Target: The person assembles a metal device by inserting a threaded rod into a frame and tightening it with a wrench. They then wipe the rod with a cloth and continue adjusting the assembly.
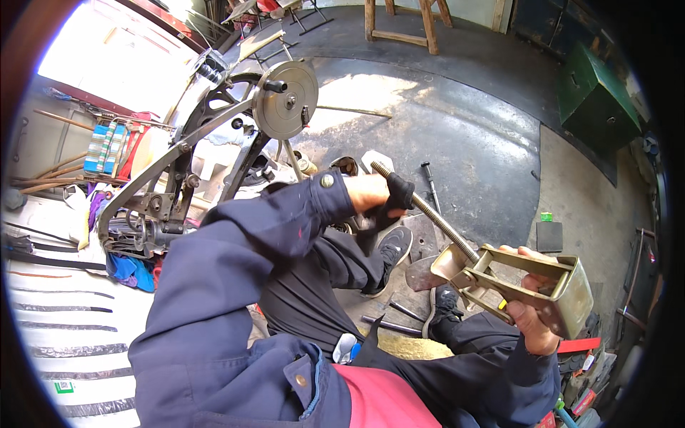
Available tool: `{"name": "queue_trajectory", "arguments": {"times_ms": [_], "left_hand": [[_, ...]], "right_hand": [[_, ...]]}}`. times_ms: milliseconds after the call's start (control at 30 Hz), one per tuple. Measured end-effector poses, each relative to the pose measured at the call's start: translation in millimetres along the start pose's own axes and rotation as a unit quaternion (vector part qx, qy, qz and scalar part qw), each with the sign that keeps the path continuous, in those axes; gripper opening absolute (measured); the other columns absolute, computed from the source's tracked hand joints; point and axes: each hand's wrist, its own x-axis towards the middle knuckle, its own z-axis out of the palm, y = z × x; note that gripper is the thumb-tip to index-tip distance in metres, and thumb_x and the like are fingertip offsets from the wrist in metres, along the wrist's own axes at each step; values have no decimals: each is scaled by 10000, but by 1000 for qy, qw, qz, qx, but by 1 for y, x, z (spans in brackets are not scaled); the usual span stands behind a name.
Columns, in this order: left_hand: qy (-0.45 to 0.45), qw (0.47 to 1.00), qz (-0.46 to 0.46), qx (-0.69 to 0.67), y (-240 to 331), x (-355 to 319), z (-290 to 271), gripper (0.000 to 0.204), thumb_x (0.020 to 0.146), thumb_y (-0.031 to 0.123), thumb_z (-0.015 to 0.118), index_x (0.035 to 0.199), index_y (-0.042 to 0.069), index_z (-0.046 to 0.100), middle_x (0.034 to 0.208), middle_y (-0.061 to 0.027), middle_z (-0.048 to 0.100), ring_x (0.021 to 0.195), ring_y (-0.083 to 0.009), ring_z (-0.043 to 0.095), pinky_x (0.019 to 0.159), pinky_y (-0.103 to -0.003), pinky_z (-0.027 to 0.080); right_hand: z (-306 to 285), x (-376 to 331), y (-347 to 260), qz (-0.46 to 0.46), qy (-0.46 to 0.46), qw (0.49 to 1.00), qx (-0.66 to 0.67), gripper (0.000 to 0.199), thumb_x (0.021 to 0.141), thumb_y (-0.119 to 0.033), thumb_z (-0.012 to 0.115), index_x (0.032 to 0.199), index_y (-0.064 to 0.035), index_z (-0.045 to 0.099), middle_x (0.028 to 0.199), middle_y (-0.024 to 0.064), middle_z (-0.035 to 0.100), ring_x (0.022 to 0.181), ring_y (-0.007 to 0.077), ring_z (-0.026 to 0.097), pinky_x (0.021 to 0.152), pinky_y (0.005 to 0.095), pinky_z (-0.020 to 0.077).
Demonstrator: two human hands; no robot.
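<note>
A metal frame (487, 269) with a long threaded rod (448, 227) running out of it lies slanted across the space in front of me. My right hand (534, 314) grips the box-shaped end of the frame, with fingers on its far side and thumb on the near side. At the rod's upper end, my left hand (372, 194) is closed around a soft-looking black piece (400, 191), perhaps cloth, which lies against the rod. Its fingers are partly hidden behind this piece and the sleeve.
A hand-cranked machine (285, 100) with a large wheel stands at the left. A hammer (431, 187) lies on the floor ahead, metal plates (422, 239) near my shoes. A green box (596, 100) stands at the far right. Tools and packages (581, 389) crowd the lower right.
</note>
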Motion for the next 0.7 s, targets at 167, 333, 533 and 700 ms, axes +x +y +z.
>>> {"name": "queue_trajectory", "arguments": {"times_ms": [167, 333, 533, 700], "left_hand": [[69, 787, -278, -546, 38, -55, 45, 233, 937, 247, 691, 797, 68, 636, 743, -23, 607, 640, -125, 587, 575, -272, 480], [180, 931, -192, -252, 64, -63, 29, 491, 1027, 465, 614, 1161, 1, 708, 1047, -95, 722, 937, -159, 670, 931, -331, 511], [212, 813, -64, -538, 72, -55, 61, 452, 1042, 270, 629, 1398, 78, 427, 1049, -176, 710, 852, -318, 760, 728, -384, 587], [247, 784, -111, -558, 116, -61, 74, 610, 1081, 549, 426, 1319, -1, 537, 729, -21, 542, 481, -63, 357, 540, -266, 360]], "right_hand": [[0, -6, 7, 42, 22, 995, 89, 777, 860, -116, 845, 1494, -76, 397, 1491, 175, 508, 1401, 366, 489, 1180, 533, 397], [0, 3, 0, 33, -28, 996, 76, 813, 838, -93, 849, 1510, -68, 392, 1479, 162, 514, 1387, 363, 509, 1178, 525, 396], [14, 2, -7, 47, 29, 994, 94, 654, 851, -54, 794, 1434, 4, 504, 1386, 165, 599, 1312, 328, 568, 1090, 465, 495], [12, 2, -3, 58, 65, 994, 71, 684, 856, -71, 825, 1443, 22, 486, 1434, 206, 565, 1306, 341, 575, 1070, 490, 520]]}}
